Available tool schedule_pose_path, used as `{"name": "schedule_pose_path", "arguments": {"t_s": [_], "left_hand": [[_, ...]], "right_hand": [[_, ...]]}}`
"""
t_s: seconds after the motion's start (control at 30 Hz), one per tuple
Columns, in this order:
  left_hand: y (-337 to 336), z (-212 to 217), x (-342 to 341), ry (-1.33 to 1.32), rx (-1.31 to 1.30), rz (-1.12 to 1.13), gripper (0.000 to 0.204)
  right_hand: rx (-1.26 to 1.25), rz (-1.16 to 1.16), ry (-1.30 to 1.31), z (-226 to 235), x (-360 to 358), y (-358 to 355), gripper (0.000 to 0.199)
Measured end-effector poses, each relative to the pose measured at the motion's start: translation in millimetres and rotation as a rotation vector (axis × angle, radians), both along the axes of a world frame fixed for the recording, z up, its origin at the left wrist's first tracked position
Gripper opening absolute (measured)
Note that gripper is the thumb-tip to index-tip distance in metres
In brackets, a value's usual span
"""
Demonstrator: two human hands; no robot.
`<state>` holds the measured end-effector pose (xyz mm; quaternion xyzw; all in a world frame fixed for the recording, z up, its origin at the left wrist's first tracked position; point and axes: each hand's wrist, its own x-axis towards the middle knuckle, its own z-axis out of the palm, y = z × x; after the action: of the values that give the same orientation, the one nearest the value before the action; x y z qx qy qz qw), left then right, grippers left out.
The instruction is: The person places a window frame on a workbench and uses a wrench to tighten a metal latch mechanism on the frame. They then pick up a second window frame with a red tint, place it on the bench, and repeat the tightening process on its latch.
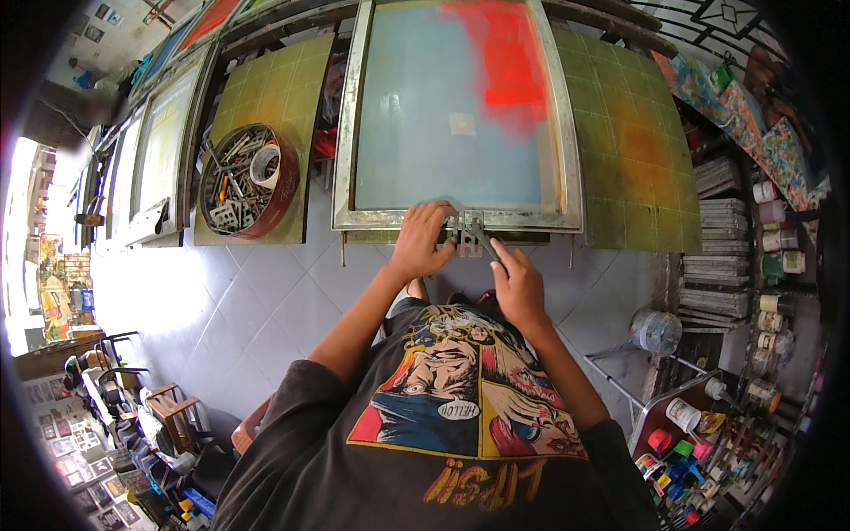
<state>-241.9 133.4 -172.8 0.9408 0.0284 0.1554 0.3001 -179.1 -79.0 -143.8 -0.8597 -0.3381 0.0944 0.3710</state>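
A metal hinge plate with holes [469,246] sits at the near edge of a screen-printing frame [460,219]. My left hand [427,237] is closed around the hinge's left side, with fingertips against the frame's rim and the thumb below. My right hand [518,281] grips a slim dark hand tool [485,237], whose far end meets the hinge's right side. The exact kind of the tool cannot be made out. The frame's pale blue-grey mesh [407,115] carries a red patch [509,75] at its far right.
A round dark-red tin [282,199] of bolts and tools, with a tape roll [265,165], rests on the left greenish board [266,97]. Another such board [629,142] lies right. Stacked slabs [713,239] and jars [772,305] stand farther right. Chairs [173,416] stand lower left.
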Motion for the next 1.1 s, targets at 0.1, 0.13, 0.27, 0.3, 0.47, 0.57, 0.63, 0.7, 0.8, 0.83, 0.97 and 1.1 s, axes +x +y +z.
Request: {"name": "schedule_pose_path", "arguments": {"t_s": [0.1, 0.13, 0.27, 0.3, 0.47, 0.57, 0.63, 0.7, 0.8, 0.83, 0.97, 1.1], "left_hand": [[4.2, 0.7, 2.4, -0.018, 0.0, -0.026, 0.045], [4.4, 2.3, 2.8, -0.018, 0.01, -0.027, 0.045], [0.2, 7.2, 1.7, -0.018, -0.004, -0.038, 0.046], [1.5, 8.1, 1.1, -0.009, -0.013, -0.041, 0.046], [1.1, 7.3, 1.2, -0.015, -0.017, -0.056, 0.046], [1.8, 7.9, 0.9, -0.026, 0.001, -0.054, 0.045], [0.9, 8.7, -0.3, -0.009, 0.01, -0.056, 0.043], [1.7, 10.1, -0.6, -0.016, 0.007, -0.056, 0.042], [1.6, 9.2, 1.3, 0.002, -0.014, -0.084, 0.04], [1.5, 8.6, -0.1, -0.002, 0.003, -0.077, 0.039], [2.4, 6.6, -0.8, 0.004, 0.051, -0.06, 0.039], [1.1, 6.2, -1.0, 0.014, 0.064, -0.05, 0.039]], "right_hand": [[-0.002, 0.017, 0.033, -9.2, -12.5, 2.8, 0.039], [-0.007, 0.021, 0.024, -11.0, -15.3, 5.1, 0.04], [0.011, -0.005, 0.055, -17.7, -23.4, 7.0, 0.042], [0.012, -0.019, 0.056, -17.8, -23.7, 9.6, 0.042], [0.01, -0.005, 0.077, -25.1, -27.8, 14.1, 0.043], [0.023, 0.004, 0.071, -37.0, -28.5, 11.4, 0.047], [0.099, -0.002, 0.008, -45.0, -32.3, 13.8, 0.049], [0.079, 0.007, 0.097, -38.0, -33.6, 17.7, 0.05], [0.213, 0.002, 0.278, -57.3, -39.4, 19.1, 0.056], [0.279, 0.0, 0.358, -58.2, -43.0, 23.0, 0.058], [0.297, 0.036, 0.287, -66.8, -45.0, 31.0, 0.062], [0.103, 0.035, 0.141, -47.8, -46.8, 28.6, 0.062]]}}
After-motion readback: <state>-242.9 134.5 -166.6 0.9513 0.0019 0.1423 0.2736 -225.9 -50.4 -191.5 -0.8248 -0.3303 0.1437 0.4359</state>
